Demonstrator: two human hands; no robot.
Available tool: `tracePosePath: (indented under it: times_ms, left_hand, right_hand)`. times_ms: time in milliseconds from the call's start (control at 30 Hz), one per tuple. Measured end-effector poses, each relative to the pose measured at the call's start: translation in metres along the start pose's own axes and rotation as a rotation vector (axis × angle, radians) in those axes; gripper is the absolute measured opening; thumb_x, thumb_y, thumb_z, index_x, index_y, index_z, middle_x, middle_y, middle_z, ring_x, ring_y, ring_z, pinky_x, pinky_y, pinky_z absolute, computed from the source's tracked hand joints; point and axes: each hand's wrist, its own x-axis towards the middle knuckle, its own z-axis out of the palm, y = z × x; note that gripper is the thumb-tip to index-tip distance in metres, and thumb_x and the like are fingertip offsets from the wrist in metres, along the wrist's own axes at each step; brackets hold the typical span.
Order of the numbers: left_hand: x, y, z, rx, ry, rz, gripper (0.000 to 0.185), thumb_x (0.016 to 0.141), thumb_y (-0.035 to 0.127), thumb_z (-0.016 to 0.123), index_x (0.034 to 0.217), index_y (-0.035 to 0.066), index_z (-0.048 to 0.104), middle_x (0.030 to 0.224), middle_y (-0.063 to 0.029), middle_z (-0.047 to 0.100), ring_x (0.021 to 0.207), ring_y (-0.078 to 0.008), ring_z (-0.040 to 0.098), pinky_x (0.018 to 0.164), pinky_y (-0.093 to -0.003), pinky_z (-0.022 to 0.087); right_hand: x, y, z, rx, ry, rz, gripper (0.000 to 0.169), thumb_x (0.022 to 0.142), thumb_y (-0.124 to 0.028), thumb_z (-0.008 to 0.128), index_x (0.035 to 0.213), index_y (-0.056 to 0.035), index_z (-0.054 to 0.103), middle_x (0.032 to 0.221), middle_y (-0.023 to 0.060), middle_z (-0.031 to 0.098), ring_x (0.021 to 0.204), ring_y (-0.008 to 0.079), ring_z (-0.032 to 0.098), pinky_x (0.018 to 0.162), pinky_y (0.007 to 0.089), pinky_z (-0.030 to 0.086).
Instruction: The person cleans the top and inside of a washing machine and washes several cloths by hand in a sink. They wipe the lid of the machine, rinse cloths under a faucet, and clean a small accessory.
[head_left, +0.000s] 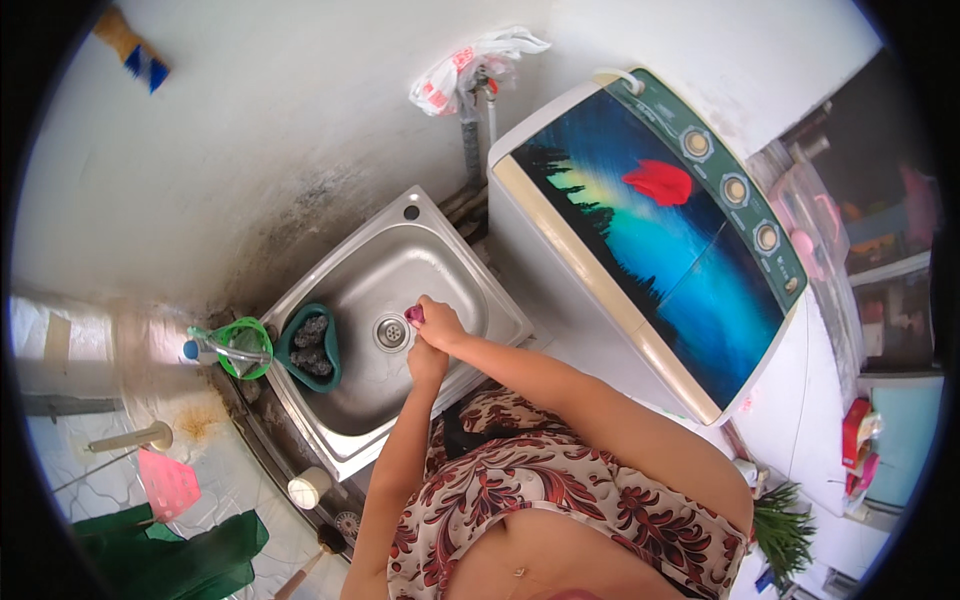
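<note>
Over a stainless steel sink (360, 382), close to its drain strainer (391, 333), my two hands are pressed together. My right hand (439, 322) is closed around a small wad of pink-purple cloth (414, 314) that shows at its far side. Just below it and touching it is my left hand (428, 362), its fingers curled; whether it also grips the cloth is hidden. A teal corner strainer (335, 360) holding dark steel wool scourers (311, 360) sits at the left side of the basin. A red cloth (660, 182) lies on the washing machine's lid.
To the right stands a washing machine (540, 240) with three dials. A green basket (262, 346) with bottles is left of the sink; a white cup (307, 487) and a brush (330, 538) stand nearer. A pipe with a plastic bag (450, 82) runs along the back wall.
</note>
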Motion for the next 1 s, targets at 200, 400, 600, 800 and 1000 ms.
tracePosePath:
  times_ms: [200, 400, 600, 800, 1000]
  left_hand:
    - [0.005, 0.004, 0.005, -0.163, -0.197, 0.094, 0.044, 0.078, 0.034, 0.068, 0.107, 0.002, 0.057, 0.080, -0.0174, 0.067, 0.074, -0.0322, 0.065, 0.069, -0.0404, 0.050]
    - [-0.013, 0.006, -0.018, -0.876, -0.408, -0.079, 0.037, 0.086, 0.027, 0.065, 0.114, 0.005, 0.057, 0.093, -0.0031, 0.060, 0.083, -0.0128, 0.057, 0.075, -0.0272, 0.045]
    - [-0.022, 0.016, -0.021, -0.960, -0.294, -0.077, 0.050, 0.089, 0.037, 0.061, 0.124, 0.002, 0.053, 0.109, -0.0055, 0.060, 0.096, -0.0147, 0.055, 0.084, -0.0294, 0.042]
    - [-0.002, 0.071, -0.011, -0.958, -0.237, -0.041, 0.047, 0.088, 0.035, 0.061, 0.122, 0.003, 0.054, 0.100, -0.0046, 0.060, 0.085, -0.0134, 0.056, 0.076, -0.0281, 0.045]
    - [0.012, 0.086, 0.008, -0.835, -0.364, -0.059, 0.048, 0.086, 0.040, 0.064, 0.112, 0.000, 0.057, 0.095, -0.0049, 0.061, 0.084, -0.0142, 0.056, 0.077, -0.0274, 0.043]
  right_hand:
    - [0.010, 0.046, -0.070, 0.112, -0.217, -0.221, 0.048, 0.071, -0.024, 0.077, 0.110, -0.0058, 0.057, 0.106, 0.0171, 0.061, 0.096, 0.0295, 0.061, 0.082, 0.0369, 0.049]
    - [0.047, 0.104, -0.357, -0.648, 0.941, -0.231, 0.038, 0.078, -0.032, 0.066, 0.109, -0.0123, 0.062, 0.120, 0.0141, 0.057, 0.115, 0.0351, 0.050, 0.095, 0.0481, 0.039]
    - [0.070, 0.162, -0.398, -1.042, 0.918, 0.192, 0.053, 0.083, -0.042, 0.057, 0.130, -0.0173, 0.053, 0.142, 0.0143, 0.042, 0.135, 0.0364, 0.031, 0.106, 0.0522, 0.029]
    - [0.144, 0.053, -0.261, -0.984, 0.555, -0.378, 0.054, 0.080, -0.037, 0.062, 0.129, -0.0168, 0.052, 0.137, 0.0082, 0.043, 0.132, 0.0322, 0.029, 0.106, 0.0504, 0.024]
    - [0.071, 0.066, -0.228, -1.050, 0.405, -0.572, 0.049, 0.079, -0.019, 0.058, 0.127, -0.0139, 0.056, 0.144, 0.0029, 0.038, 0.136, 0.0301, 0.026, 0.110, 0.0543, 0.021]
